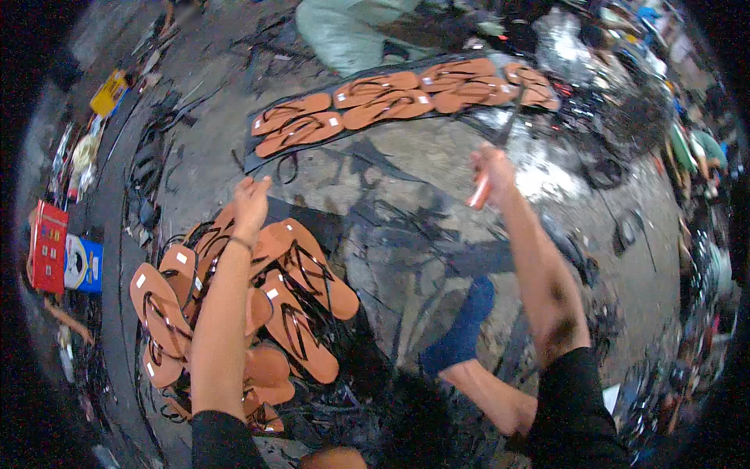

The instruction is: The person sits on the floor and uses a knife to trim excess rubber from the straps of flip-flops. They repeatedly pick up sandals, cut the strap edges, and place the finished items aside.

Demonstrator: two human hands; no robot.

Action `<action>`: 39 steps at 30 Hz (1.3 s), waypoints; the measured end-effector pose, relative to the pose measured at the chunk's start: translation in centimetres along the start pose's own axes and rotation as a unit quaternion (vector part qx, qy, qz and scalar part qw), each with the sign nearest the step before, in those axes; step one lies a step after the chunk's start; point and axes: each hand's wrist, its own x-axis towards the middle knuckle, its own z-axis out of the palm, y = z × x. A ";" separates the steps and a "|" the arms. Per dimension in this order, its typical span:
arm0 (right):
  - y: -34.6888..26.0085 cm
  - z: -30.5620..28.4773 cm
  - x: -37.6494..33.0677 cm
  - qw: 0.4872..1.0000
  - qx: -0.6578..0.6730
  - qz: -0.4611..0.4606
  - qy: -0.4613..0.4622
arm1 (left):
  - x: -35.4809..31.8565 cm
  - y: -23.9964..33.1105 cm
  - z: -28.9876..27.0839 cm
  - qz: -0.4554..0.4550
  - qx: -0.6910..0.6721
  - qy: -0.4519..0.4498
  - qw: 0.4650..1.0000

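My right hand (494,173) is closed around a knife with an orange-red handle (479,192). Its long dark blade (512,121) points up and away, its tip over the right end of a row of sandals. Slightly blurred, my left hand (251,205) has its fingers drawn together above a heap of tan flip-flops (301,328) with dark straps and small white labels. A thin black strip (237,162) shows just beyond those fingers; whether they grip it is unclear. Paired tan flip-flops (387,108) lie along a black sheet (252,162) on the floor ahead.
Black offcuts (375,160) litter the concrete floor between my hands. At the far side is a person's pale green trouser leg (340,35). My foot in a dark blue sock (465,328) is near. A red box (48,246) stands left; shiny plastic and clutter line the right.
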 end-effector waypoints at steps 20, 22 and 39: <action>-8.8 1.2 14.6 0.977 0.179 -0.063 0.100 | 14.6 -2.8 -3.7 -0.180 0.114 0.068 0.975; -11.6 -2.3 9.9 0.988 0.060 -0.115 0.082 | 11.8 0.9 -7.1 -0.153 0.088 0.028 0.984; -8.2 -26.5 -50.3 0.963 -0.041 -0.052 0.260 | -43.4 0.6 -1.9 -0.074 -0.080 -0.542 0.833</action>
